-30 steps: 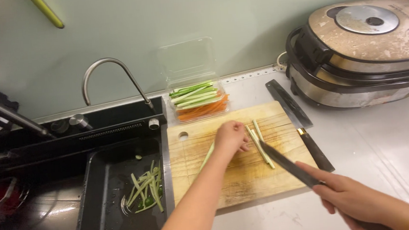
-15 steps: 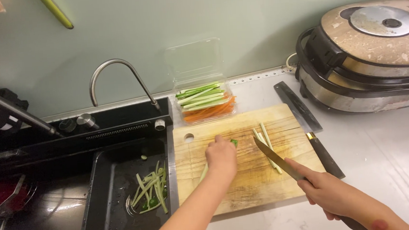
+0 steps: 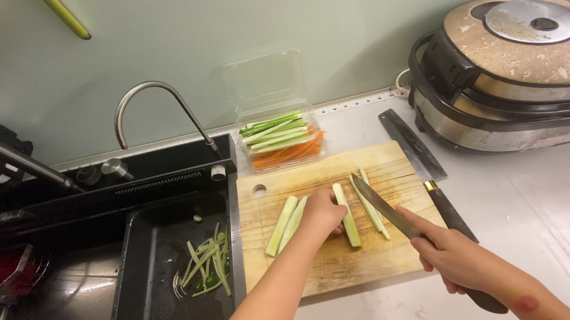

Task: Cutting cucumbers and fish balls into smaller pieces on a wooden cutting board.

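The right hand (image 3: 462, 261), at the lower right of the frame, was closed around the handle of a kitchen knife (image 3: 385, 208). This grip was a full wrap, with the fingers pressed together on the handle. The blade ran up and to the left over the wooden cutting board (image 3: 332, 263), and its tip lay just beside a long cucumber strip (image 3: 346, 214). The angle put the edge along the strip's length, which suits lengthwise slicing.

The left hand (image 3: 322, 212), at frame centre, rested on the board with its fingers curled down. It pressed against the cucumber strip, apparently to hold it steady beside the blade; whether it pinched the strip or only pressed on it could not be told. Two more cucumber pieces (image 3: 286, 223) lay to the left of this hand, and thin cut strips (image 3: 370, 204) lay to the right, under the blade.

Above the board stood an open clear plastic container (image 3: 282, 139) filled with green and orange vegetable sticks, near enough to take cut pieces. A second knife (image 3: 426, 170) lay on the counter (image 3: 542, 202) along the board's right edge. A multicooker (image 3: 513, 70) occupied the upper right. To the left, the black sink (image 3: 153, 283) held green peelings (image 3: 205, 266) below a curved faucet (image 3: 154, 105).
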